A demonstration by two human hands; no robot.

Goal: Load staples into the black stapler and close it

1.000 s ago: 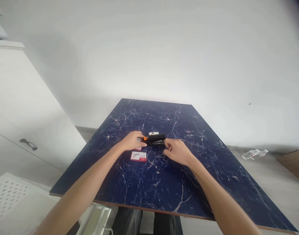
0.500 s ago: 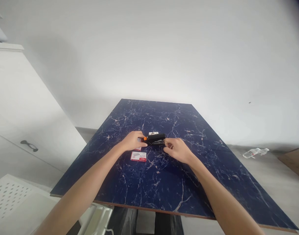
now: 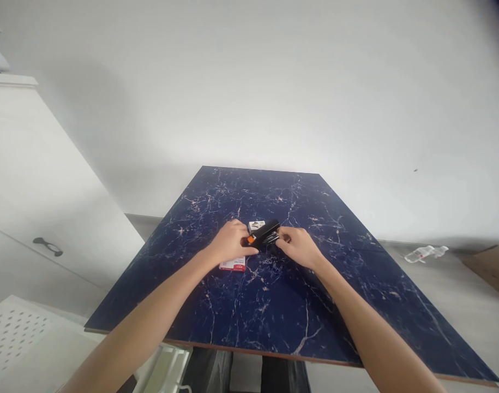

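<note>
I saw 2 hands on stapler [image 3: 265, 233]: left hand [image 3: 233, 246] gripped orange end, right hand [image 3: 300, 247] pinched black end. Red box [image 3: 233, 265] under left fingers, white box [image 3: 256, 225] just beyond.

Home room (marble table [image 3: 274, 305], cabinet [image 3: 36, 207])

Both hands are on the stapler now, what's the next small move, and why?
Probably swing the stapler top further open. The left hand grips its orange-tipped end, the right hand the other, and it sits tilted above the table, with a red staple box close by.
</note>
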